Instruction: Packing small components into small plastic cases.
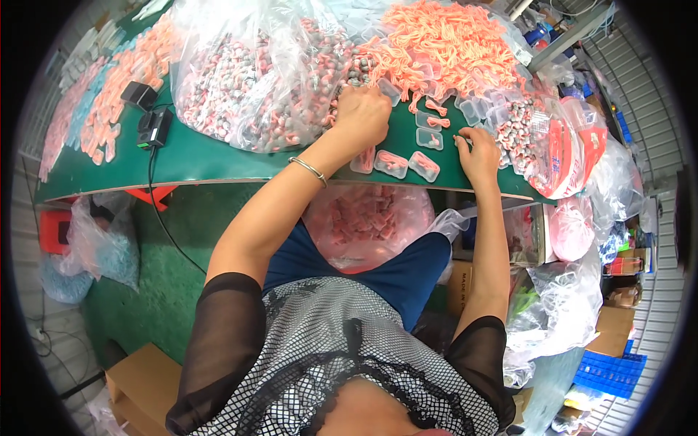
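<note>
My left hand (362, 115) reaches over the near right edge of a heap of small pink and grey pieces (240, 94), back of the hand up. Its fingertips are hidden among the pieces. My right hand (480, 156) is above the table's front part, thumb and forefinger bent together at a tiny pinkish bit that I cannot make out. Between the hands lie small clear plastic cases: one case (390, 165) and another case (423, 166) hold orange-pink cord. An open case (429, 139) contains a small pink piece. Behind it is a looped cord (438, 122).
A large pile of orange cords (443, 43) covers the back of the green table (211, 161). Clear bags (571, 145) and more small pieces (518, 131) stand at right. Pale orange strips (131, 80) and a black device (154, 127) with a cable are at left. A pink-filled bag (363, 218) sits below the edge.
</note>
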`<state>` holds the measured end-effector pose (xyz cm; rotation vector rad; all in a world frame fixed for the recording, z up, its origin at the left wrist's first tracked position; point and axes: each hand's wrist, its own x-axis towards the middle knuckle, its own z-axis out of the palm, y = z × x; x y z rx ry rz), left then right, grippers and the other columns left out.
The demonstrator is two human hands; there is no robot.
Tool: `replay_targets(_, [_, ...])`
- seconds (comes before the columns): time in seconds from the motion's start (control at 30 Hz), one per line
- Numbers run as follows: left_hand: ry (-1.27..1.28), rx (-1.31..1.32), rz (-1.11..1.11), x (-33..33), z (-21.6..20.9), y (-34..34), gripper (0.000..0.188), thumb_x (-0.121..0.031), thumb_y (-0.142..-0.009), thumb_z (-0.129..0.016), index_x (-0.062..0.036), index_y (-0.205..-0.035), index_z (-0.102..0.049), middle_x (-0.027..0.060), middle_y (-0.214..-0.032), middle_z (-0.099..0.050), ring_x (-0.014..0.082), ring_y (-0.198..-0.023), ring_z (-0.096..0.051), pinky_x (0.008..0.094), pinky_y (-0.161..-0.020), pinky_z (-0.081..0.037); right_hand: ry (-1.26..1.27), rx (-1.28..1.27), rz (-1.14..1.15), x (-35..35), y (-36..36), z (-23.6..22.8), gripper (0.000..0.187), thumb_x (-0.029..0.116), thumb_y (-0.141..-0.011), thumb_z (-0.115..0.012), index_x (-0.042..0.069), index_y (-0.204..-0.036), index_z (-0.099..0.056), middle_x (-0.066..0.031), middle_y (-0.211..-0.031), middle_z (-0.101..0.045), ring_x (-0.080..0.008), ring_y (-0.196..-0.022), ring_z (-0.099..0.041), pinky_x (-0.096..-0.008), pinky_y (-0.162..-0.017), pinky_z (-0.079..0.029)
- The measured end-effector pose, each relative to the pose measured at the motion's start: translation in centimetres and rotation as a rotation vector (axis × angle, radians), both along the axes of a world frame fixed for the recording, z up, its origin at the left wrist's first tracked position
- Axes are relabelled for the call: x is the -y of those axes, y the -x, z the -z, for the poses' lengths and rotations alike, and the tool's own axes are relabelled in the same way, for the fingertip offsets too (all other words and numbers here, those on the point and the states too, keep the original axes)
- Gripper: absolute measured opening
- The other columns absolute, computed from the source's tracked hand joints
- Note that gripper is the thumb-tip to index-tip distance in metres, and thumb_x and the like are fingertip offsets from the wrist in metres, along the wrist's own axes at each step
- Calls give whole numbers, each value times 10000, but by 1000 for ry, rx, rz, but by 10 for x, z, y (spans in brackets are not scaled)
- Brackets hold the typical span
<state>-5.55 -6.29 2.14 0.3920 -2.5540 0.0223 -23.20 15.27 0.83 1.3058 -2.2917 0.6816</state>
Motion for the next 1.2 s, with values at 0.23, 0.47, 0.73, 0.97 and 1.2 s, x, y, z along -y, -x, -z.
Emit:
replay_targets(0.23, [-391,281,230,1,1,12,101,-147,-820,-637,-57,-867,-641,140,-892,-651,345,-878,-636,455,-754,-509,53,34,-85,7,-6,-10,117,112,-771,-713,90,-885,-699,-69,-886,-668,-281,-842,-638,-414,-727,-479])
replay_targets(0.47, [-418,266,306,0,-6,13,134,-171,-830,-649,-75,-921,-670,149,-873,-651,338,-898,-650,455,-766,-512,70,37,-128,7,-9,-10,98,75,-765,-701,61,-861,-692,-84,-860,-666,-287,-807,-633,-399,-708,-491])
replay_targets(0.73, [-523,54,334,-4,-1,18,113,-125,-791,-691,-46,-872,-692,140,-833,-682,303,-800,-677,407,-718,-526,67,49,-140,5,-7,-14,114,47,-799,-679,29,-911,-691,-99,-875,-673,-249,-798,-640,-346,-723,-513])
replay_targets(0.97, [-782,-49,367,-33,7,43,141,-148,-744,-708,-43,-838,-704,141,-784,-692,299,-761,-678,401,-711,-530,88,123,-128,9,-9,-13,93,57,-791,-681,42,-882,-695,-94,-855,-669,-256,-789,-640,-356,-723,-507])
replay_targets(1.2, [-610,149,271,-41,4,42,230,-188,-733,-724,-39,-908,-708,145,-909,-657,309,-909,-643,432,-798,-511,101,128,-147,14,0,-8,114,77,-785,-687,67,-899,-697,-93,-876,-665,-290,-837,-634,-386,-731,-501])
